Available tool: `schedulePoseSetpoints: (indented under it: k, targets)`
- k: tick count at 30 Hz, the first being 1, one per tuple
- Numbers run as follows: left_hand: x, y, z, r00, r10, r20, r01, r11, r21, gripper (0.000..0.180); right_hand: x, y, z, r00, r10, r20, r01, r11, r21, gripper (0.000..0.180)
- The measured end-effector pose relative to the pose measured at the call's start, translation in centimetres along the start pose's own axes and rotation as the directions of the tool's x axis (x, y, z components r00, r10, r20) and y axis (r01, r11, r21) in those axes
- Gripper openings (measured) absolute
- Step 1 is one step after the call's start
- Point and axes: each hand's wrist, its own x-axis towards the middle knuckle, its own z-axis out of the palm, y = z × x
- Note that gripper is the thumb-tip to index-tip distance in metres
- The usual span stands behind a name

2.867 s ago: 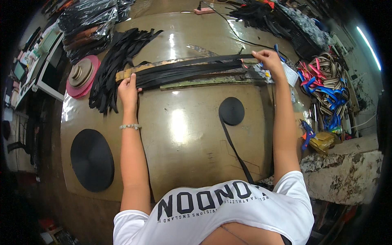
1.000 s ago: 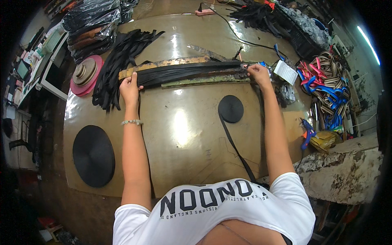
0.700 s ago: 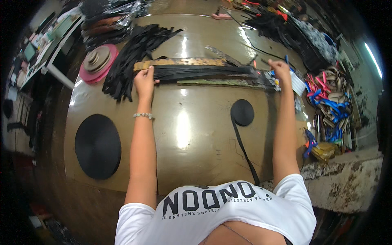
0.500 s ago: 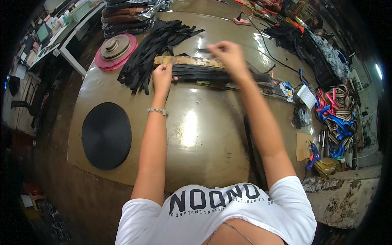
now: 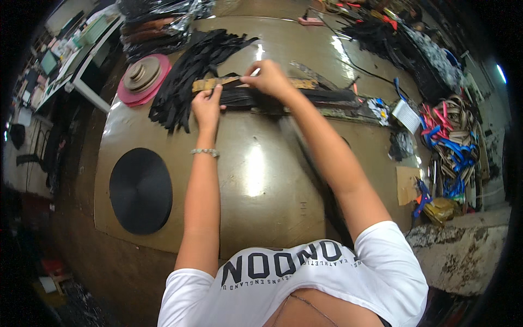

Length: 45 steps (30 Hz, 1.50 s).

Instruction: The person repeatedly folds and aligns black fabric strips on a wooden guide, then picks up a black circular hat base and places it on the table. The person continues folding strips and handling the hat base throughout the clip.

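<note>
My right hand (image 5: 267,80) pinches the end of a black webbing strap (image 5: 233,84) above the left part of a worn yellow measuring strip (image 5: 204,84). Beside it my left hand (image 5: 206,108) closes its thumb and fingers on the left end of a bundle of black straps (image 5: 239,98). That bundle lies lengthwise along the near side of the strip; my right hand and forearm cover part of it. A heap of loose black straps (image 5: 180,82) sits just left of my left hand. One long dark strap (image 5: 321,191) trails toward my body beneath my right forearm.
A flat black webbing roll (image 5: 140,191) lies at the table's left, with pink and beige rolls (image 5: 143,82) beyond it. Plastic-wrapped bundles (image 5: 158,27) stand at the far left. Coloured straps (image 5: 452,147) pile up on the right, near a blue glue gun (image 5: 422,199). A cable (image 5: 354,62) crosses the far side.
My right hand has moved left, close to my left hand, bringing the strap end over the strip. My left hand stays at the bundle's left end, its thumb raised somewhat.
</note>
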Motion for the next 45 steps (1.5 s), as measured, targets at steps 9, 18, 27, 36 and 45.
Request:
schedulePoseSetpoints:
  k: [9,18,27,36,45]
  targets:
    - [-0.1,0.3,0.1,1.000,-0.021,-0.010,0.022,0.998,0.057,0.027,-13.5,15.1,-20.3,0.797,0.538,-0.273,-0.486,0.841,0.238,0.029]
    - [-0.7,1.2,0.5,0.997,-0.031,-0.066,0.043,0.983,0.178,0.026,-15.7,21.5,-15.8,0.782,0.564,-0.264,-0.452,0.806,0.383,0.023]
    - [-0.4,0.0,-0.1,0.999,0.042,-0.004,-0.041,0.995,0.089,0.029,-11.7,10.6,-16.4,0.611,0.170,-0.773,-0.282,0.959,-0.013,0.026]
    - [-0.9,0.2,-0.5,0.997,-0.004,0.072,0.008,0.999,-0.043,0.031,-0.5,-1.7,4.5,0.965,0.114,-0.236,-0.101,0.993,0.065,0.023]
    - [-0.4,0.6,0.4,0.998,0.050,-0.040,-0.045,0.992,0.114,0.031,-0.4,-1.4,4.9,0.977,0.016,-0.213,-0.007,0.999,0.045,0.022]
